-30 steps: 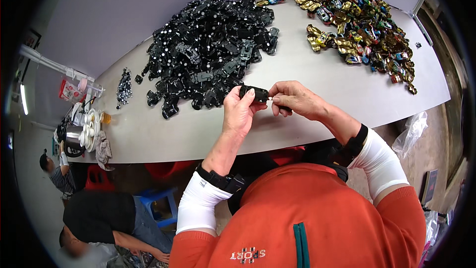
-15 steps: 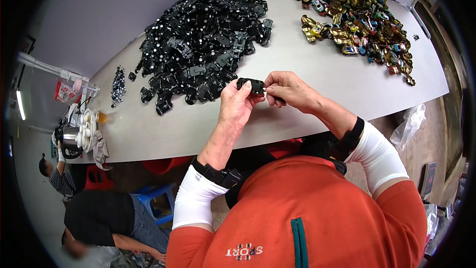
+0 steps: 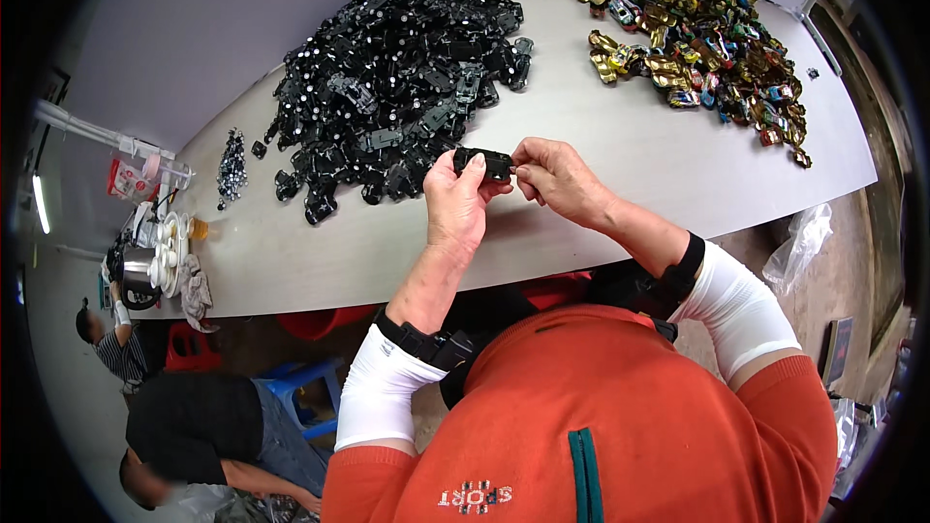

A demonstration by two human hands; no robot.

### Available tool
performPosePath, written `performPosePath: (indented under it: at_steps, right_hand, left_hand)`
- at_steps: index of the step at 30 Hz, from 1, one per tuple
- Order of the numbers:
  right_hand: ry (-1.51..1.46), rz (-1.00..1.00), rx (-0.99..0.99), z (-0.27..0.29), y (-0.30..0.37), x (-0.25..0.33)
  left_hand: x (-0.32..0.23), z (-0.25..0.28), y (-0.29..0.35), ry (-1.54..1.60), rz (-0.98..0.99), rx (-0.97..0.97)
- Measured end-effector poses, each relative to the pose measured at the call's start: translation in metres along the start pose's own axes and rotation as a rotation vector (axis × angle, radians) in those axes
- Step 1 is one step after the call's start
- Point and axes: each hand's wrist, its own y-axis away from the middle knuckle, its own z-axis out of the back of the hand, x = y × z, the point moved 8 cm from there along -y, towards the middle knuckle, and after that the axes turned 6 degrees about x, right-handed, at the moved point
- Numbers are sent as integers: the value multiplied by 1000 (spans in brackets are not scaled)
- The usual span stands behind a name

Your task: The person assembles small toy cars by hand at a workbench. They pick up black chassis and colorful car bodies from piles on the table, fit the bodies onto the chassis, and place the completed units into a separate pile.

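A black toy car chassis (image 3: 498,166) lies in my left hand (image 3: 455,208), thumb on top and fingers curled beneath. My right hand (image 3: 567,184) pinches at the right end of that chassis; whatever sits between its fingertips is too small and covered to name. Both hands are held over the near part of the grey table (image 3: 572,116). Just beyond my left hand rises a large heap of black toy car chassis (image 3: 387,77). Farther off to the right is a pile of gold and coloured toy car bodies (image 3: 717,48).
At the left are a small pile of tiny shiny parts (image 3: 232,169), a metal kettle (image 3: 139,276), a tray of cups (image 3: 170,257) and a rag (image 3: 196,295). A person in black (image 3: 194,426) bends beside a blue stool (image 3: 305,392). A clear plastic bag (image 3: 802,247) is at the right.
Both hands have shifted slightly left with the chassis. The right fingertips have drawn closer together at its end. The person in black has moved slightly.
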Motion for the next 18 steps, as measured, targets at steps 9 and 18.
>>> performPosePath:
  at_steps: [9, 18]
  right_hand:
    - [2, -54, -3, -1, -1, 3]
    - [-259, -67, 165, -13, -3, -13]
  left_hand:
    - [0, 2, 1, -36, -43, 5]
    - [-6, 9, 0, -161, -21, 55]
